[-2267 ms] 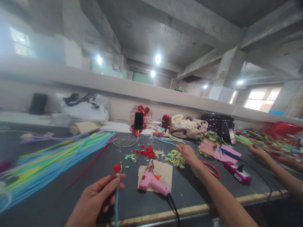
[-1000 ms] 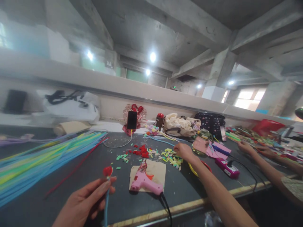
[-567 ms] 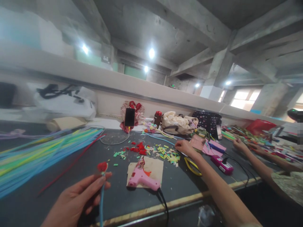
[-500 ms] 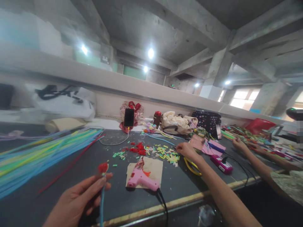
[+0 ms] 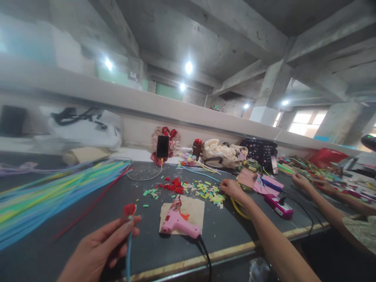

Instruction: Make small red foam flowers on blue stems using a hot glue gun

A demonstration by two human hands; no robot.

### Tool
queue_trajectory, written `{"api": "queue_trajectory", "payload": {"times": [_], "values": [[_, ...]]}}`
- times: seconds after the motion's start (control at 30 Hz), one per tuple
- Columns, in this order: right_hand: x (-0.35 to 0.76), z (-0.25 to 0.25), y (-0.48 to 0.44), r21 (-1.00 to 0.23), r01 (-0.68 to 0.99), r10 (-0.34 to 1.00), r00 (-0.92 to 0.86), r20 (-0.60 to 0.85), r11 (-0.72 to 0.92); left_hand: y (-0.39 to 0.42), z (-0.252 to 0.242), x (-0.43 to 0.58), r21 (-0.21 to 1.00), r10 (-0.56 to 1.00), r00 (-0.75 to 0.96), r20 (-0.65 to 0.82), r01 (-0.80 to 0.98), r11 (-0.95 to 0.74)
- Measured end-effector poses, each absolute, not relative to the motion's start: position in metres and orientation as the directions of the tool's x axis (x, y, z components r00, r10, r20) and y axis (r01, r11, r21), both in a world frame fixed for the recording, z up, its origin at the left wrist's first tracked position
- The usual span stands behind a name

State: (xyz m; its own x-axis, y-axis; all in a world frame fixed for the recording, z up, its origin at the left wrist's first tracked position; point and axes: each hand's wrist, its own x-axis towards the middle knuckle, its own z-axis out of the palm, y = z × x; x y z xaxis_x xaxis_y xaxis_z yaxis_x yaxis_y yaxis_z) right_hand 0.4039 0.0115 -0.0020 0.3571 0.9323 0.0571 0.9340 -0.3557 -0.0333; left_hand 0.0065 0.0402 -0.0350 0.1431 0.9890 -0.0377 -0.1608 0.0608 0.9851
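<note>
My left hand [image 5: 100, 250] is closed around a blue pipe-cleaner stem [image 5: 128, 254] topped with a small red bud [image 5: 129, 209], held upright near the table's front edge. My right hand [image 5: 233, 188] reaches out across the dark table [image 5: 73, 235], fingers curled on something I cannot make out, beside yellow-handled scissors [image 5: 236, 206] and a scatter of yellow-green cuttings [image 5: 210, 192]. A pink glue gun [image 5: 179, 224] lies on a piece of cardboard [image 5: 194, 207] between my hands.
Long blue, green and yellow stems [image 5: 53, 194] fan over the left. Red scraps [image 5: 175, 185], a propped phone [image 5: 162, 147], a bottle [image 5: 196, 149], bags [image 5: 223, 153] and a jar [image 5: 246, 176] stand further back. Another person's hands [image 5: 302, 182] work at the right, near a second glue gun [image 5: 279, 205].
My right hand drew back slightly from the far cuttings toward the scissors. The view swung a little right. My left hand kept its hold on the stem.
</note>
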Motion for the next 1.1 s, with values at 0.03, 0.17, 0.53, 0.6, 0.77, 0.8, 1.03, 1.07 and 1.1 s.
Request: {"api": "queue_trajectory", "payload": {"times": [0.03, 0.17, 0.53, 0.6, 0.77, 0.8, 1.03, 1.07, 1.1], "values": [[0.405, -0.002, 0.01, -0.047, 0.938, 0.936, 0.346, 0.068, -0.343, 0.039, -0.033, 0.007, 0.982, 0.981, 0.187, -0.057, -0.168, 0.089], [0.401, 0.001, 0.007, -0.083, 0.963, 0.956, 0.264, 0.127, -0.255, 0.035, -0.025, 0.01, 0.979, 0.956, 0.268, -0.117, -0.132, 0.157], [0.362, -0.007, 0.042, -0.066, 0.997, 0.99, 0.041, 0.138, -0.032, 0.038, -0.029, 0.006, 0.986, 0.962, 0.257, -0.087, -0.112, 0.119], [0.365, -0.006, 0.036, -0.055, 0.998, 0.994, 0.021, 0.111, -0.015, 0.036, -0.027, 0.005, 0.984, 0.964, 0.249, -0.095, -0.122, 0.129], [0.382, 0.0, 0.016, -0.051, 0.993, 0.981, 0.112, 0.159, -0.106, 0.031, -0.021, 0.007, 0.979, 0.959, 0.266, -0.096, -0.148, 0.139], [0.385, 0.001, 0.014, -0.061, 0.99, 0.975, 0.137, 0.175, -0.128, 0.03, -0.019, 0.008, 0.979, 0.959, 0.265, -0.1, -0.145, 0.142], [0.389, 0.004, 0.02, -0.164, 0.967, 0.952, 0.227, 0.204, -0.196, 0.033, -0.022, 0.007, 0.981, 0.966, 0.228, -0.123, -0.121, 0.154], [0.388, 0.004, 0.021, -0.179, 0.963, 0.952, 0.234, 0.196, -0.2, 0.034, -0.024, 0.007, 0.98, 0.965, 0.232, -0.125, -0.123, 0.157], [0.387, 0.004, 0.021, -0.195, 0.96, 0.953, 0.24, 0.186, -0.203, 0.035, -0.026, 0.006, 0.979, 0.963, 0.237, -0.128, -0.124, 0.16]]}}
